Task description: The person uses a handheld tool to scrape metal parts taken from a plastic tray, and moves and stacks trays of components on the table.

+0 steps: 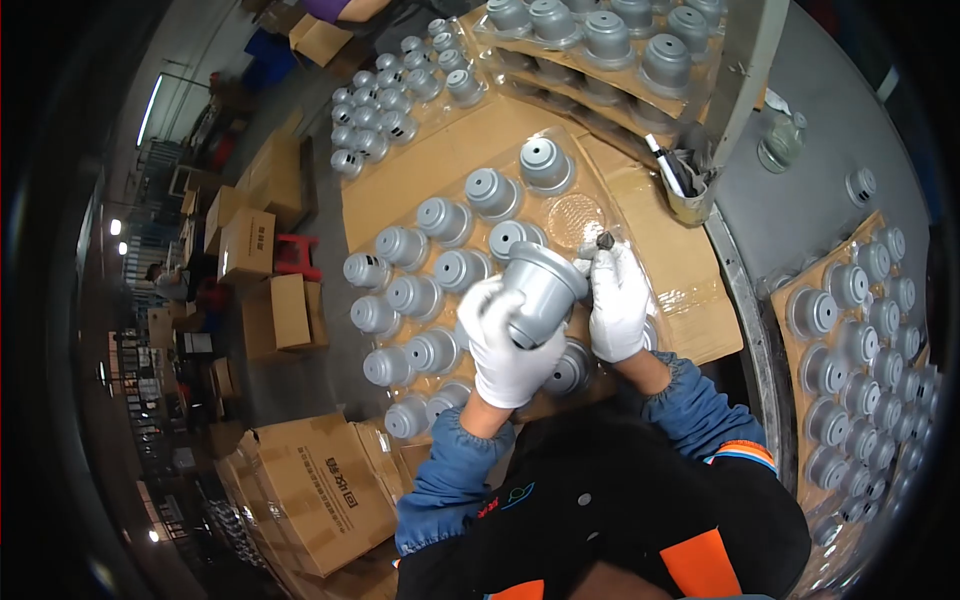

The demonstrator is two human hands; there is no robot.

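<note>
My left hand (505, 345), in a white glove, is closed around a silver-grey pot-shaped part (545, 290), held tilted above a clear plastic tray (600, 190). My right hand (620, 300), also gloved, is beside the part's rim. Between its thumb and fingers is a small dark piece (605, 241), too small to name. Rows of similar grey parts (443, 220) stand upside down in the tray, most with a dark hole in the raised end. One round tray pocket (575, 218), just beyond my right hand, holds no part.
More grey parts stand on a stacked rack (610, 75) ahead, a tray (400, 100) at upper left and cardboard (850, 350) at right. A holder with pens (685, 190) hangs by a metal post (750, 80). A glass jar (782, 140) stands beyond it. Cardboard boxes (315, 490) sit at left.
</note>
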